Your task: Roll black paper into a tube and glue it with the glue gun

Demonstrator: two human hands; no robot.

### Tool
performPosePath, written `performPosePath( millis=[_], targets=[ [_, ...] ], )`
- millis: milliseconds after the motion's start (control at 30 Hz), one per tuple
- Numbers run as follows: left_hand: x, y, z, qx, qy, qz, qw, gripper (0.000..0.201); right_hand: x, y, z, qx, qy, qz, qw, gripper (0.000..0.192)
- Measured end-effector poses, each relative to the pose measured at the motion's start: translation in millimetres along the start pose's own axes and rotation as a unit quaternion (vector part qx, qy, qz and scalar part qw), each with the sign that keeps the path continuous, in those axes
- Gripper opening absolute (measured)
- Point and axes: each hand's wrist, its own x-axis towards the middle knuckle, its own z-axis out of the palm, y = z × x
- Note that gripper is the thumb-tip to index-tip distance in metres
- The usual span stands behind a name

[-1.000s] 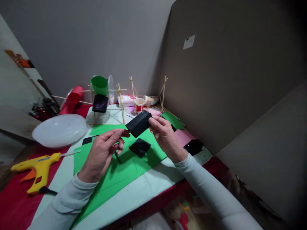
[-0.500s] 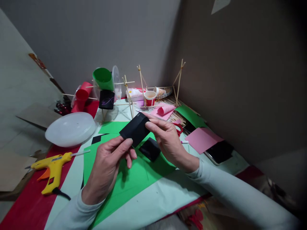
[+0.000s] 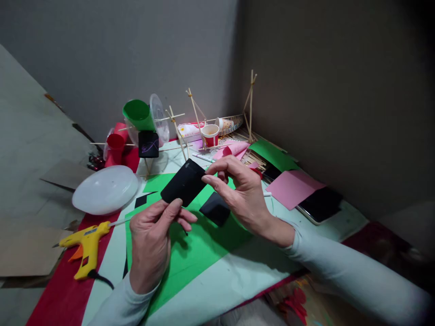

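Observation:
A small black paper piece [image 3: 183,183], folded along its upper edge, is held tilted above the table. My left hand [image 3: 152,237] pinches its lower edge between thumb and fingers, with the other fingers curled loosely beneath. At the right corner of the piece, the thumb and index finger of my right hand [image 3: 243,194] close on its edge. Below, a second black piece [image 3: 215,209] rests on the green sheet [image 3: 190,262], partly behind my right hand.
A yellow glue gun [image 3: 88,246] lies at left, near a white translucent lid [image 3: 105,190]. Behind stand stick frames [image 3: 195,111], a green paper tube [image 3: 139,113] and a paper cup [image 3: 210,135]. Pink paper [image 3: 294,186] overlaps a phone [image 3: 319,206] at right.
My right hand has shifted its grip outward to the corner of the black piece, its fingers more arched. My left hand still holds the lower edge. The view has shifted slightly.

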Motion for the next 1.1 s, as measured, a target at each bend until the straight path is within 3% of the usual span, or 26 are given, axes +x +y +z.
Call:
performPosePath(
  millis=[367, 467, 567, 733, 833, 1000, 1100],
  targets=[
    [5, 3, 9.2, -0.135, -0.020, -0.111, 0.984, 0.040, -1, 1, 3, 0.116, 0.005, 0.128, 0.985, 0.010],
    [8, 0, 5.1, -0.101, -0.018, -0.082, 0.991, 0.038, 2, 0, -1, 0.089, -0.033, 0.135, 0.986, 0.012],
    [8, -4, -2.7, 0.000, -0.011, -0.018, 1.000, 0.032, 6, -1, -5, 0.063, -0.073, 0.130, 0.987, 0.018],
    [5, 2, -9.2, 0.205, 0.009, 0.070, 0.976, 0.025, 6, 0, -6, 0.124, -0.092, 0.186, 0.970, 0.025],
    [4, 7, -6.5, 0.191, 0.014, 0.081, 0.978, 0.018, 4, 2, -4, 0.152, -0.094, 0.206, 0.962, 0.027],
    [3, 10, -0.8, 0.099, 0.025, 0.059, 0.993, 0.049, -1, 3, -2, 0.155, -0.059, 0.187, 0.968, 0.029],
    [3, 11, 1.1, 0.100, 0.021, 0.065, 0.993, 0.043, -3, 1, -4, 0.144, -0.056, 0.176, 0.972, 0.028]
  ],
)
